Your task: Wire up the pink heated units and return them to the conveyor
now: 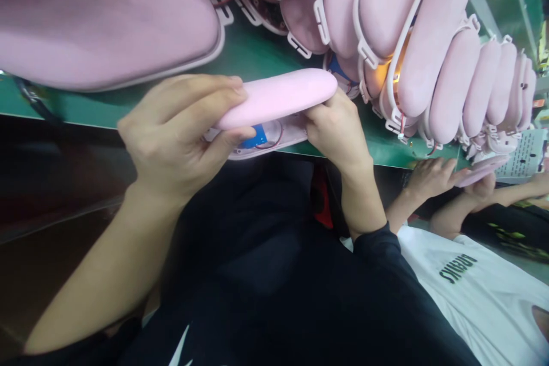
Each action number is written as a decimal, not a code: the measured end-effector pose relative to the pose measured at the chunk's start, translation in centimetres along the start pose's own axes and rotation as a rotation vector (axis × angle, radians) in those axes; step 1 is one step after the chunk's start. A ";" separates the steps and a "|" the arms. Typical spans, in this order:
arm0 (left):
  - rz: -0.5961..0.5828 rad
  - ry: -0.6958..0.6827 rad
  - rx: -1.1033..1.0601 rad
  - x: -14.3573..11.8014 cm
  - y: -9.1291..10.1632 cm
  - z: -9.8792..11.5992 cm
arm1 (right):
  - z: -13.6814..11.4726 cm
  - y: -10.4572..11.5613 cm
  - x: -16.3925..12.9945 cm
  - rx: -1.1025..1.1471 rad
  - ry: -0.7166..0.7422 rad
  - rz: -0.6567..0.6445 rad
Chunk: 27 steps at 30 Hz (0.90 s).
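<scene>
Between my hands is a pink oval casing in two halves, tilted and gaping along the side towards me. Its smooth upper half (278, 94) lies over a lower half (291, 130), which holds a blue block (256, 136) and a thin dark red wire. My left hand (167, 131) grips the left end, fingers on top and thumb at the gap near the blue block. My right hand (338, 126) is closed round the right end; its fingertips are partly hidden beneath the upper half.
A green bench (257, 51) carries a large pink casing (111, 23) at left and a long row of pink casings (446, 51) with white slotted tabs. An orange light (380, 77) glows among them. At right, a co-worker's hands hold a pink piece (484, 170).
</scene>
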<state>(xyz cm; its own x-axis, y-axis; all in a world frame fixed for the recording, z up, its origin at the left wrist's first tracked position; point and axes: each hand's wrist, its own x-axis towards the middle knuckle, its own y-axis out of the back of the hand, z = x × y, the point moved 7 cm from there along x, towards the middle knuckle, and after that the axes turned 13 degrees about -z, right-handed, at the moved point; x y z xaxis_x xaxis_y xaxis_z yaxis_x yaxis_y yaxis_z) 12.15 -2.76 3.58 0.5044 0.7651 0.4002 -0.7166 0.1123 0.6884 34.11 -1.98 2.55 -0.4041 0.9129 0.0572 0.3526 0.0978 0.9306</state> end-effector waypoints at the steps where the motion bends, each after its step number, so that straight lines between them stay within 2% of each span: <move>1: 0.020 -0.026 -0.002 -0.1 -0.1 0.0 | -0.1 0.0 -0.2 -0.012 -0.005 0.006; 4: 0.098 -0.145 -0.013 -0.4 -0.3 0.3 | -1.0 0.0 -1.2 -0.077 0.002 0.030; 7: 0.107 -0.224 -0.025 -0.7 -0.8 0.3 | -2.3 -0.1 -2.7 -0.127 0.007 0.033; 13: 0.150 -0.328 -0.014 -1.4 -1.5 0.5 | -2.8 -1.8 -3.6 -0.172 -0.199 0.017; 16: 0.175 -0.359 -0.023 -1.3 -1.4 0.5 | -2.7 -2.0 -4.5 -0.101 -0.169 0.047; 17: 0.179 -0.374 -0.024 -1.3 -1.3 0.4 | -2.7 -1.7 -5.1 -0.069 -0.133 0.085; 19: 0.177 -0.453 -0.019 -1.2 -1.3 0.5 | -2.2 -0.3 -7.0 0.002 -0.126 0.274; 21: 0.155 -0.547 0.002 -1.3 -1.4 0.7 | -1.1 0.9 -8.7 0.068 -0.213 0.500; 22: 0.138 -0.577 0.035 -1.4 -1.5 0.7 | -0.7 1.0 -8.9 0.088 -0.258 0.551; 23: 0.112 -0.585 0.086 -1.4 -1.7 0.7 | -0.5 0.8 -8.5 0.091 -0.285 0.538; 26: 0.007 -0.538 0.311 -1.4 -2.4 1.0 | -1.0 -0.9 -6.3 0.059 -0.328 0.315; 27: -0.014 -0.534 0.363 -1.4 -2.6 1.4 | -1.2 -1.2 -6.3 0.061 -0.355 0.281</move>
<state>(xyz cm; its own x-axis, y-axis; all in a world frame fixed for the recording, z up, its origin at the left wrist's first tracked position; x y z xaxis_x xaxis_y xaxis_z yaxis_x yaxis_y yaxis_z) 13.98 -5.03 2.05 0.7502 0.3334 0.5710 -0.5469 -0.1726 0.8192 35.20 -8.29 1.54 0.0251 0.9856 0.1674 0.4606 -0.1600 0.8731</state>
